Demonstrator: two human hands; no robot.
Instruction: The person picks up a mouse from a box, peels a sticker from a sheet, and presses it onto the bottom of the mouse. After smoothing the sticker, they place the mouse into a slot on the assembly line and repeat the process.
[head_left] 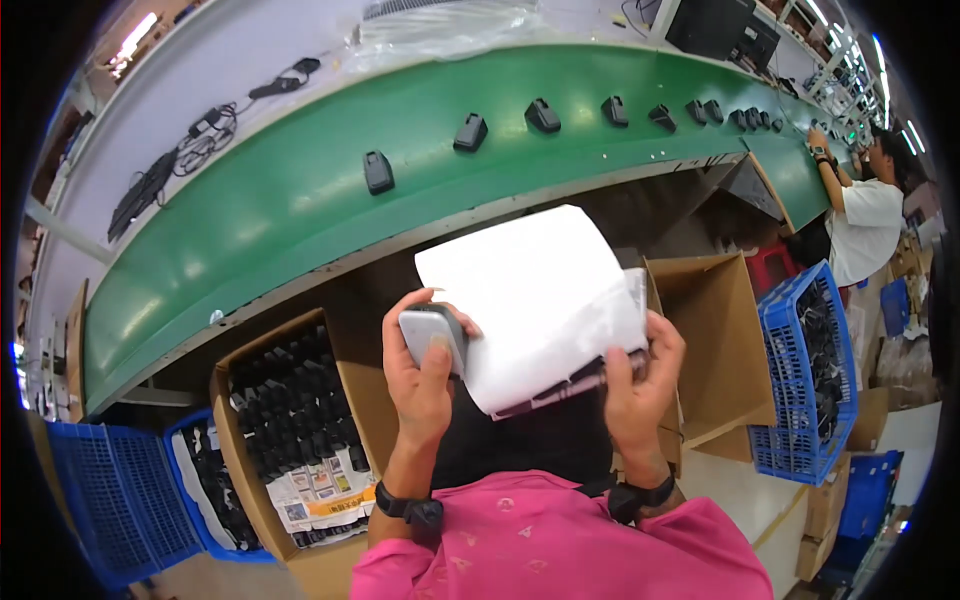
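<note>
A large white sheet of paper (530, 300), curved and with darker printed sheets showing at its lower right edge, is spread in front of me above my lap. My left hand (422, 385) is closed around a small black device with a light grey face (428, 335), thumb on that face, at the paper's left edge. At the paper's lower right corner, my right hand (643, 385) pinches the sheets between thumb and fingers. Part of the left fingers is hidden behind the device.
A green conveyor belt (300, 160) carries several black devices (543, 115). To the left stands a carton (345, 385) packed with black devices and printed paper, beside blue crates (120, 500). An open carton (715, 340) and a blue crate (800, 380) stand right; a co-worker (865, 215) sits beyond.
</note>
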